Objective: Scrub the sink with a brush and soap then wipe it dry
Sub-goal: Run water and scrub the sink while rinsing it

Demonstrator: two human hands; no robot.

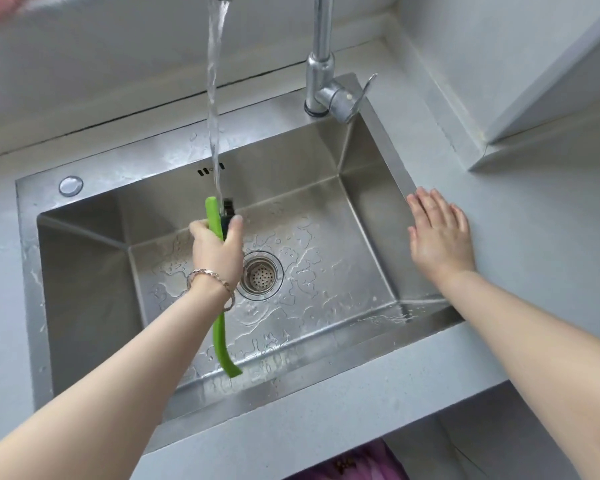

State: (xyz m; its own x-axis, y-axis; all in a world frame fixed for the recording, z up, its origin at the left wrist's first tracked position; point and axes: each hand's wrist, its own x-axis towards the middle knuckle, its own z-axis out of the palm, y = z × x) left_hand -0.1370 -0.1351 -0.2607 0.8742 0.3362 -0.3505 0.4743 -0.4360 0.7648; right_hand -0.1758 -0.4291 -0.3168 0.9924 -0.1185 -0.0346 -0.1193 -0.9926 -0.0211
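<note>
A steel sink (pixel 84 271) fills the middle of the view, its floor wet with puddles around the drain strainer (pixel 260 276). My left hand (pixel 215 247) grips a green-handled brush (pixel 220 334) over the basin, its dark bristle head up under the running water stream (pixel 215 98). The handle's tail points down toward the sink's front wall. My right hand (pixel 440 237) rests flat with straight fingers on the grey counter at the sink's right rim.
A chrome tap (pixel 323 81) with a lever stands at the sink's back right corner. A round cap (pixel 70 186) sits on the back left rim. Grey counter (pixel 534 220) surrounds the sink; a wall ledge (pixel 551 98) rises at the right.
</note>
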